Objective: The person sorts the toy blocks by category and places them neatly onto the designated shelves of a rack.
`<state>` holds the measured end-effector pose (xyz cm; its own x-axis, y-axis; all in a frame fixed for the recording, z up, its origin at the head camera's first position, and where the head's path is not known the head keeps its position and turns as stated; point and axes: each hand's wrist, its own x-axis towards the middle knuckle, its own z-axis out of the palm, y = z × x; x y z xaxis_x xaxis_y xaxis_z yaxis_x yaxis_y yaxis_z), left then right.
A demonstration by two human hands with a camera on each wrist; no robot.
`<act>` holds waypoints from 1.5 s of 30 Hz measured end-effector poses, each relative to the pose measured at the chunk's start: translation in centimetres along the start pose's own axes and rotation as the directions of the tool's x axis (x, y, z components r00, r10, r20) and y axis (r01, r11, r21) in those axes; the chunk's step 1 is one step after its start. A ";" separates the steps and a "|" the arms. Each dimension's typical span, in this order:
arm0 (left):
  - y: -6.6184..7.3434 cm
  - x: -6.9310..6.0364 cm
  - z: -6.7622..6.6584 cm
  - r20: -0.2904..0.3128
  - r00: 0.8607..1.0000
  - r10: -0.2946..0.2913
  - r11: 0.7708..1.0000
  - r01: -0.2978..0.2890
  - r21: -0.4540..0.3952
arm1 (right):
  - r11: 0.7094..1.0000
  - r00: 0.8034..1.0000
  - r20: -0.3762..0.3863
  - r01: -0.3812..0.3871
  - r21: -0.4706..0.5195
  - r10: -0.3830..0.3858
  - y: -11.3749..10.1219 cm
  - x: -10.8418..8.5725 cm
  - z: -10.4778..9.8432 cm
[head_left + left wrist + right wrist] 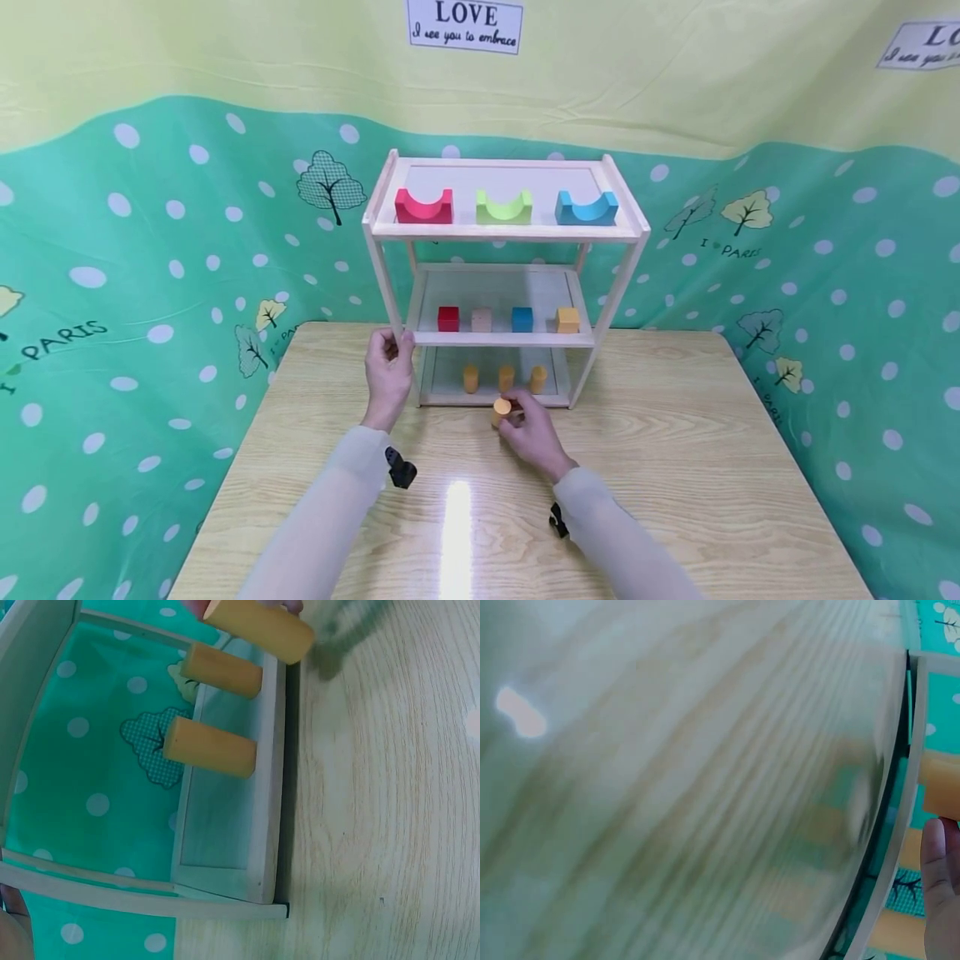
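Observation:
A white three-tier shelf rack (506,235) stands on the table. My left hand (388,379) grips its left front post, fingers curled at middle-tier height; only part of that hand (15,934) shows in the left wrist view. My right hand (534,433) pinches an orange wooden cylinder (501,412) between thumb and fingers, just in front of the bottom tier. The held cylinder (262,628) tops the left wrist view, apart from the table. On the bottom tier several similar cylinders (470,379) stand upright in a row. The right wrist view catches the held cylinder (943,787) at its edge.
Red, green and blue arch blocks (504,208) sit on the top tier. Across the middle tier are several small cubes (522,319) in red, pale pink, blue and orange. A patterned cloth (187,275) hangs behind and beside the wooden table (690,450).

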<state>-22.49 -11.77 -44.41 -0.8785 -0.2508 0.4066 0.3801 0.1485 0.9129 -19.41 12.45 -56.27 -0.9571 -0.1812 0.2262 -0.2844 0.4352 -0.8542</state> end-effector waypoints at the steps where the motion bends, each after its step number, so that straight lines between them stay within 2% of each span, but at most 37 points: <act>1: 0.0 0.0 0.0 -0.001 1.000 0.000 1.000 0.000 -0.001 | 1.000 1.000 0.003 0.003 -0.005 -0.003 -0.2 0.1 0.1; 8: 0.0 0.0 0.0 0.001 1.000 0.003 1.000 -0.003 -0.022 | 1.000 1.000 0.025 -0.017 -0.020 0.018 -1.0 0.7 0.8; 20: -0.1 0.0 0.1 -0.010 1.000 0.024 1.000 -0.024 -0.012 | 0.999 0.999 0.042 0.034 -0.018 -0.033 -2.0 1.8 1.6; 34: -0.3 0.1 0.0 -0.005 1.000 0.011 1.000 -0.012 -0.017 | 0.995 0.996 0.074 0.063 -0.076 -0.057 -3.0 2.6 2.7; 37: -0.9 0.2 0.0 -0.012 1.000 0.014 1.000 -0.014 -0.020 | 0.993 0.995 0.079 0.075 -0.094 -0.068 -3.1 3.0 2.9; 43: -0.9 0.2 0.0 -0.012 1.000 -0.002 1.000 0.002 -0.009 | 0.993 0.992 0.113 0.073 -0.092 -0.062 -3.7 3.7 3.4; 45: -1.6 0.3 0.1 -0.014 1.000 -0.005 1.000 0.005 -0.007 | 0.992 0.992 0.116 0.066 -0.103 -0.054 -4.0 3.9 3.6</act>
<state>-23.43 -12.01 -45.76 -0.8764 -0.2647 0.4023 0.3777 0.1402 0.9152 -21.81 6.88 -53.69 -0.9272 -0.3056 0.2167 -0.3517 0.5108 -0.7845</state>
